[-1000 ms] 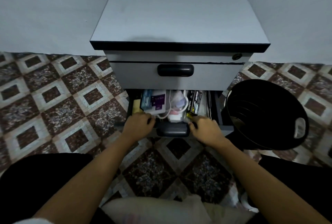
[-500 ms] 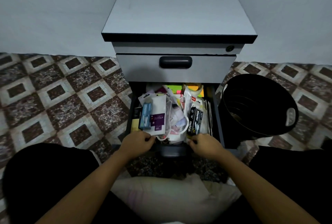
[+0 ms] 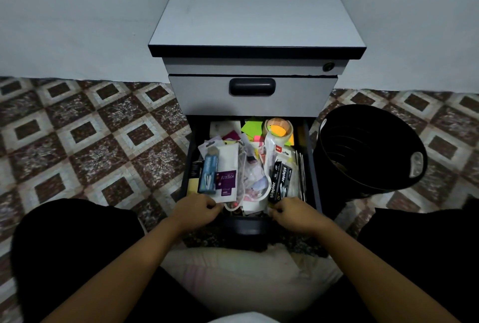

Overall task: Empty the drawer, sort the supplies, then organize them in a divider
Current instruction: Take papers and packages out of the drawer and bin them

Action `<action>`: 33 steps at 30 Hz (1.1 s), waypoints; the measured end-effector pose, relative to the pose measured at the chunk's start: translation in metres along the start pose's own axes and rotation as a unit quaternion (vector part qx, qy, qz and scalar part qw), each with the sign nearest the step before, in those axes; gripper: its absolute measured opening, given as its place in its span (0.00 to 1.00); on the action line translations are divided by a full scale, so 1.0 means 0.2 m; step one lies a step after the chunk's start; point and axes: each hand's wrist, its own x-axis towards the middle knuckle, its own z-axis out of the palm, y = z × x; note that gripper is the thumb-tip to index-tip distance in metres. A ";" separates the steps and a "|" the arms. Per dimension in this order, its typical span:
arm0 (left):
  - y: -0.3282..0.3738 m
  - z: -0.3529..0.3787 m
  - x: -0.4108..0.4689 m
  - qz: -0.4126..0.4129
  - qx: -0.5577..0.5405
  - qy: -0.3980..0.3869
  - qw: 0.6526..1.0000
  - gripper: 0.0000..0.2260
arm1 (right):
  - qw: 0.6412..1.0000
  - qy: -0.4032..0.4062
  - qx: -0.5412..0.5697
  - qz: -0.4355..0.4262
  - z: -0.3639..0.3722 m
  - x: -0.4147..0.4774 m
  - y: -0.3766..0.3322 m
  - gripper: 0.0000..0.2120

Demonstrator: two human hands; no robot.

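**Drawer [image 3: 313, 175], open, full of supplies [image 3: 248, 175], both hands at its front edge.**
Left hand [image 3: 198, 212] at 7 o'clock and right hand [image 3: 294, 212] at 5 o'clock, each grip curled over the front edge. Contents: tape roll [image 3: 278, 121] at 1 o'clock, green sticky notes [image 3: 252, 128] at 12, stapler packs [image 3: 280, 184] at 4, blue pack [image 3: 208, 175] lying on a purple-labelled packet [image 3: 228, 180] at 8. Grey cabinet [image 3: 256, 11] above at 12 o'clock. Black bin [image 3: 368, 146] just beside the drawer at 3 o'clock. Patterned tile floor [image 3: 103, 141].
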 end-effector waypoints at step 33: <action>0.05 0.02 0.30 -0.221 -0.187 0.171 0.942 0.25 | 0.900 0.319 0.112 0.275 -0.02 0.25 0.01 0.33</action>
